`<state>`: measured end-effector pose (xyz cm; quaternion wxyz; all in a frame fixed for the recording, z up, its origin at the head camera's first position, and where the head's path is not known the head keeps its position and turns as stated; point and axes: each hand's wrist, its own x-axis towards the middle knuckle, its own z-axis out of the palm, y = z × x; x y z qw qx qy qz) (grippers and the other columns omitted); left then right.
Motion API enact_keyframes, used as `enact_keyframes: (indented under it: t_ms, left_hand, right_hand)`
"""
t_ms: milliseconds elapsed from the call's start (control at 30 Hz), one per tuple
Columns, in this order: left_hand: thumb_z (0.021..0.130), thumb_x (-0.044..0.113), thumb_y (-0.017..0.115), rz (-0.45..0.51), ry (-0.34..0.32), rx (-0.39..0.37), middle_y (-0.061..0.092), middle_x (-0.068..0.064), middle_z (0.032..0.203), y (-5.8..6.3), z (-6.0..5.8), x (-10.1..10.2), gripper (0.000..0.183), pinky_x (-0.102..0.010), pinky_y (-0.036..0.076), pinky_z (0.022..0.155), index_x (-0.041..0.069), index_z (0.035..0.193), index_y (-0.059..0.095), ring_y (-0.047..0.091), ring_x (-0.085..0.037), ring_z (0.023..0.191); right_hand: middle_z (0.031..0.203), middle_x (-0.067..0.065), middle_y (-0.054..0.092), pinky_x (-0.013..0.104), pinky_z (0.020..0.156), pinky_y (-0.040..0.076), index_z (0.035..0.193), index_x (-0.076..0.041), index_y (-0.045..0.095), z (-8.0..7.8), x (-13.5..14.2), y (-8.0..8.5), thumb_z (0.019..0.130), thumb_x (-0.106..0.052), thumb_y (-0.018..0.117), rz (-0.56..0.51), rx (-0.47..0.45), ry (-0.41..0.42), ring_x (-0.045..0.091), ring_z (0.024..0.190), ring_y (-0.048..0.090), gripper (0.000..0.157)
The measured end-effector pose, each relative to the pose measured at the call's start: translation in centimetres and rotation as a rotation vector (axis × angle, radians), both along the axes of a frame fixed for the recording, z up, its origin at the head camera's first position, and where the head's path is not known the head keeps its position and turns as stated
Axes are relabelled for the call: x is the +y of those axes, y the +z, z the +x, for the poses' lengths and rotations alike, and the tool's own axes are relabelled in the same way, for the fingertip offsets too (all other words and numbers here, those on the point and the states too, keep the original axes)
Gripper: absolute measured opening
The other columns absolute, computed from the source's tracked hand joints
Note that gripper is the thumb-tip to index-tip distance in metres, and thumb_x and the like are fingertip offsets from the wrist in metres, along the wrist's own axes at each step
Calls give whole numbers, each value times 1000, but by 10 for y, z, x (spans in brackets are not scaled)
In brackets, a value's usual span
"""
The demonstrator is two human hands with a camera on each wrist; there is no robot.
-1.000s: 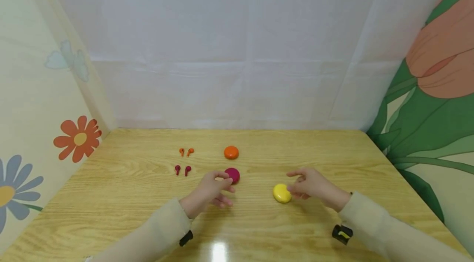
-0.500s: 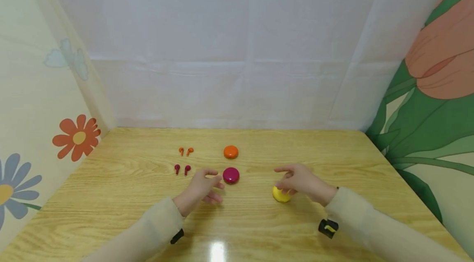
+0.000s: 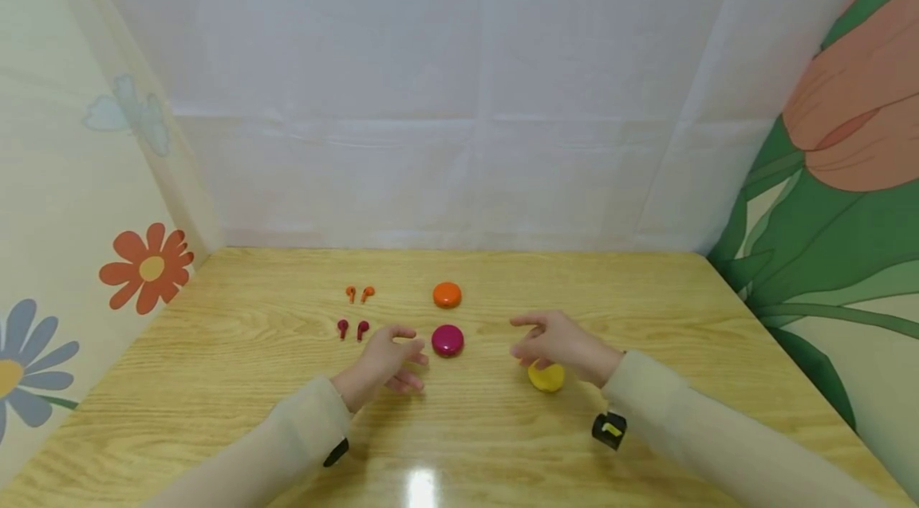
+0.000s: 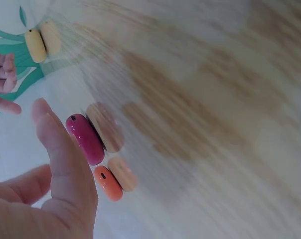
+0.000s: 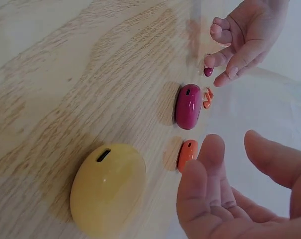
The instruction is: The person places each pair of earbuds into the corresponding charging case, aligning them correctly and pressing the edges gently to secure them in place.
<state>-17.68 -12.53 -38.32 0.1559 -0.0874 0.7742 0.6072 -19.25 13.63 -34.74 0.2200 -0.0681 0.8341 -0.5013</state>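
Three round earbud charging cases sit on the wooden table: a magenta case (image 3: 448, 340), an orange case (image 3: 447, 295) behind it, and a yellow case (image 3: 547, 378) to the right. My left hand (image 3: 388, 362) hovers just left of the magenta case with its fingers loosely spread, holding nothing. Above and slightly left of the yellow case is my right hand (image 3: 563, 344), which covers part of it from the head camera. Its fingers (image 5: 210, 154) are relaxed and hold nothing in the right wrist view. The charging ports show dark on the cases from the wrists.
Two magenta earbuds (image 3: 353, 330) lie left of the magenta case, and two orange earbuds (image 3: 360, 294) lie behind them. A white sheet (image 3: 459, 93) hangs along the table's back edge. Flower-patterned panels (image 3: 847, 253) stand at both sides.
My right hand has drifted left, off the right side of the yellow case and over it. My left hand has drawn back left, uncovering the magenta case. The cases and earbuds stay put.
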Motion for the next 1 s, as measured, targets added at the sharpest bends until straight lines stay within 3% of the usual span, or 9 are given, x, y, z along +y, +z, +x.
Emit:
enact_keyframes:
  t_ms: [267,433,1000]
  left_hand:
    - [98,9,56,34,-70,-43,71,-14,95,-3,-6,-5,42,-25,50,49,-7,134,40,65,-17,54]
    - [98,9,56,59,-69,-60,71,-14,94,-3,-9,-5,43,-26,52,51,-7,135,41,65,-16,56]
    - [98,8,56,84,-60,-97,71,-13,93,-8,-17,3,44,-26,54,53,-5,137,42,66,-15,58]
  right_hand:
    - [98,19,68,42,77,56,142,8,39,-4,-14,-4,90,-1,65,-38,-29,4,27,82,68,59]
    - [97,21,69,42,75,56,142,10,38,-5,-23,-9,90,2,64,-61,-20,13,30,82,69,58]
    - [91,14,69,38,75,56,141,2,44,-14,-49,-18,91,1,64,-4,-73,-53,21,75,68,54]
